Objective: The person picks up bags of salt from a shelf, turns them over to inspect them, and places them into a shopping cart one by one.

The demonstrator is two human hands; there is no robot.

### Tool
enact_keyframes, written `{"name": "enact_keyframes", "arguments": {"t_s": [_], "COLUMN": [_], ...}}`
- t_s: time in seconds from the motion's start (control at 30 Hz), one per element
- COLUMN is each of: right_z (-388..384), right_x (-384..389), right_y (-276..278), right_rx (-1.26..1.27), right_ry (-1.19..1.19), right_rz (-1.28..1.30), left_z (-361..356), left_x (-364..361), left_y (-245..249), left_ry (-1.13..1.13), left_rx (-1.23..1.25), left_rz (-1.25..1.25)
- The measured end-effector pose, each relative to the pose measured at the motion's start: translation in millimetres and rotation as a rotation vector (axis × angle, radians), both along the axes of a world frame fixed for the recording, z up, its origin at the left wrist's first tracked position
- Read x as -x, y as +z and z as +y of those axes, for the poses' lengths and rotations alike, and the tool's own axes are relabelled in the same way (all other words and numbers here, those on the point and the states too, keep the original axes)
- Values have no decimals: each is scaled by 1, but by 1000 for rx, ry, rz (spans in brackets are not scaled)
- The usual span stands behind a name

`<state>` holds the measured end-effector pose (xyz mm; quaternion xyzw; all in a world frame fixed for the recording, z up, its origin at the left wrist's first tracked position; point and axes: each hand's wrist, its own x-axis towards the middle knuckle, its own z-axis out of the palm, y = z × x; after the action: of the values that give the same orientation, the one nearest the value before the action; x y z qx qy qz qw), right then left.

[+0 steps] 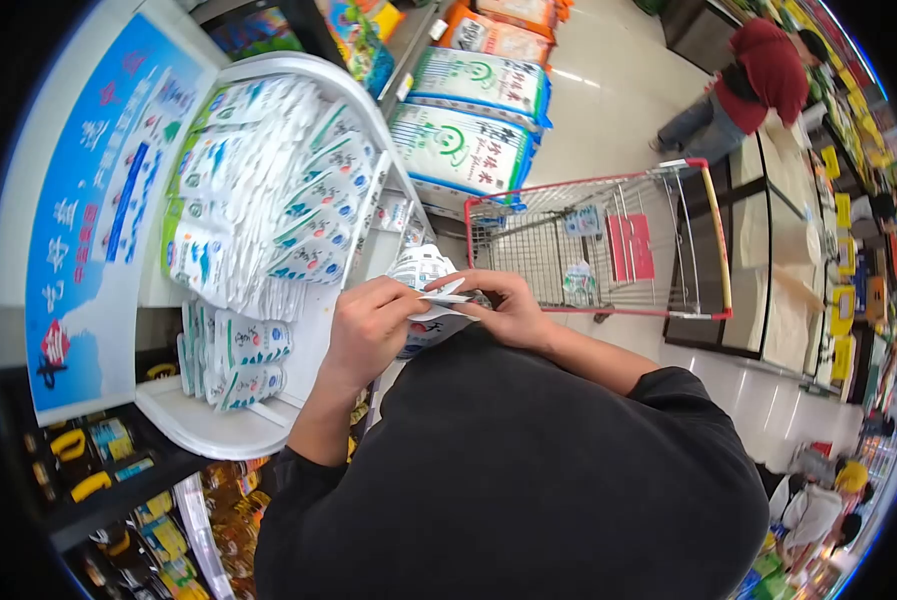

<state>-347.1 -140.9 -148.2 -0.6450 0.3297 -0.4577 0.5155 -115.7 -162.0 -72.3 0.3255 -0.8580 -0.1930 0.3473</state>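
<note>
Holding a white printed packet (421,264) before the dark shirt (528,480), just beyond the right edge of the white display tray (208,441). Probably light, pliant and slightly slick; best taken by the thin edge flaps. Clamped there in the fingertips of left hand (370,322) and right hand (509,308), close together, with both arms bent inward.

Cart (632,247); stacked rice sacks (456,148); red-shirted person (769,72)

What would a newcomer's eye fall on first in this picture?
Probably the white display stand at left, crowded with white packets, beside a blue sign. In the centre, the left hand and right hand hold another packet. A shopping cart stands to the right.
</note>
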Motion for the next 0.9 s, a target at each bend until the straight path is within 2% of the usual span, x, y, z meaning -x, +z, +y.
{"name": "enact_keyframes", "arguments": {"t_s": [0.07,0.1,0.17,0.2,0.23,0.3,0.47,0.57,0.63,0.7,0.83,0.9], "right_z": [10,10,7,5,2,-4,-21,-25,-35,-47,-63,-66], "right_x": [11,19,37,37,39,47,76,97,114,132,178,205], "right_y": [-3,1,23,36,38,37,17,-21,-52,-93,-184,-241], "right_rx": [-136,-143,108,136,128,213,175,186,205,196,45,-38], "right_ry": [-53,-79,-73,-136,-150,-120,-118,-122,-155,-190,-199,-363], "right_rz": [-296,-299,-14,164,159,812,847,785,699,724,861,877], "left_z": [-3,-6,-13,-16,-21,-28,-50,-65,-81,-94,-105,-102], "left_x": [11,17,27,34,40,54,89,111,128,145,170,165], "left_y": [1,3,6,4,2,-2,-26,-49,-79,-115,-162,-183], "left_ry": [-15,-40,-94,-111,-139,-182,-194,-209,-212,-218,-101,55], "left_rx": [-10,-20,-19,-28,-11,-8,-29,-89,-116,-151,-176,-274], "left_rz": [-21,-23,-60,-66,-77,-94,-140,-150,-161,-176,-211,-309]}}
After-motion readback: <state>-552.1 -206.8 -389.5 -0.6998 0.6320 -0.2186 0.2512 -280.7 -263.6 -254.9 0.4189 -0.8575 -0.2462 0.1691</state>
